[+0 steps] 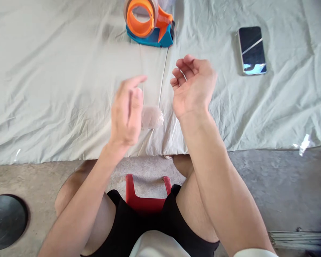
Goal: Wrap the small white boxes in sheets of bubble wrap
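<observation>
I sit at the cloth-covered table with both forearms reaching over its near edge, and neither hand seems to be gripping anything. My left hand is slightly blurred, its fingers loosely bent and the thumb held off from them, palm turned inward. My right hand is cupped with its palm facing up and inward, the fingers curled but spread a little, nothing between them. The small clear-wrapped packet lies on the cloth near the front edge, between my two wrists and just beside my left hand, which hides its left end; I can't tell whether the two touch. Lying there, it is probably meant to be easy to get at from either side. The tape dispenser, orange on a blue base, stands farther back beyond my fingers, which I'd judge leaves room to work in front. The phone lies face up well off to my right, likely so that it stays out of the way. A shiny strip at the cloth's right front edge looks like tape, perhaps there to hold the fabric down.
</observation>
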Motion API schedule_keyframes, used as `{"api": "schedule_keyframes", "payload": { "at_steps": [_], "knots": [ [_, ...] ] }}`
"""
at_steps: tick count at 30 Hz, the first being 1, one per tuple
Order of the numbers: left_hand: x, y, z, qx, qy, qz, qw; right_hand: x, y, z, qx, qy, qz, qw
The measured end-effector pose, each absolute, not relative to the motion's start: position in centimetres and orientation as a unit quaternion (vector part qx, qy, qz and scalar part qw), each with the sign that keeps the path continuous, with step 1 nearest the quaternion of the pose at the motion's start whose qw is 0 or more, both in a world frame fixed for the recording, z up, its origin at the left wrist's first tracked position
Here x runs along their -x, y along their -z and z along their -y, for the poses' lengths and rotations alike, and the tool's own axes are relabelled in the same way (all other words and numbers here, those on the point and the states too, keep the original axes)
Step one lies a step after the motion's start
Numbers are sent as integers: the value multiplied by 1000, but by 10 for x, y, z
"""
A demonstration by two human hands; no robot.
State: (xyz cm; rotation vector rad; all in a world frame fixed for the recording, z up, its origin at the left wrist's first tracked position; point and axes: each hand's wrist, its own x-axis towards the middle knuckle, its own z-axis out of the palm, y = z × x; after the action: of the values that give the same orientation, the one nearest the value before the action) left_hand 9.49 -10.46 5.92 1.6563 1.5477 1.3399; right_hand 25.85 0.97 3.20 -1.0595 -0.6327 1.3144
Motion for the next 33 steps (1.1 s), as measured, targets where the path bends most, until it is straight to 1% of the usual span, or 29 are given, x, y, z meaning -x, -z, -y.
{"api": "schedule_keyframes", "payload": {
  "at_steps": [1, 3, 5, 6, 8, 11, 14, 17, 19, 23, 26, 30, 33],
  "knots": [
    [-90, -61, 102, -552, -524, -585, 282, -265, -27, -14, 457, -575, 295, 612],
    [-80, -62, 96, -455, -531, -621, 354, -276, -19, -20, 449, -589, 322, 590],
    [-71, -61, 92, -420, -486, -654, 399, -285, -14, -23, 450, -604, 329, 569],
    [-69, -61, 91, -425, -461, -668, 402, -287, -14, -23, 454, -610, 331, 559],
    [-68, -61, 93, -470, -408, -689, 372, -286, -19, -18, 467, -608, 355, 535],
    [-76, -65, 104, -585, -310, -687, 300, -273, -36, -4, 498, -553, 436, 507],
    [-84, -70, 116, -701, -202, -630, 268, -258, -53, 11, 528, -455, 520, 494],
    [-87, -66, 120, -761, -126, -583, 257, -250, -58, 20, 534, -399, 576, 474],
    [-85, -58, 116, -765, -123, -583, 245, -250, -54, 22, 526, -375, 609, 460],
    [-79, -34, 98, -756, -204, -583, 217, -252, -44, 24, 506, -347, 653, 444],
    [-75, -21, 86, -737, -244, -598, 199, -250, -40, 27, 502, -347, 686, 396],
    [-77, -20, 82, -713, -249, -626, 193, -244, -39, 30, 517, -344, 723, 302],
    [-80, -28, 84, -694, -231, -646, 221, -243, -38, 28, 513, -348, 730, 289]
  ]
}}
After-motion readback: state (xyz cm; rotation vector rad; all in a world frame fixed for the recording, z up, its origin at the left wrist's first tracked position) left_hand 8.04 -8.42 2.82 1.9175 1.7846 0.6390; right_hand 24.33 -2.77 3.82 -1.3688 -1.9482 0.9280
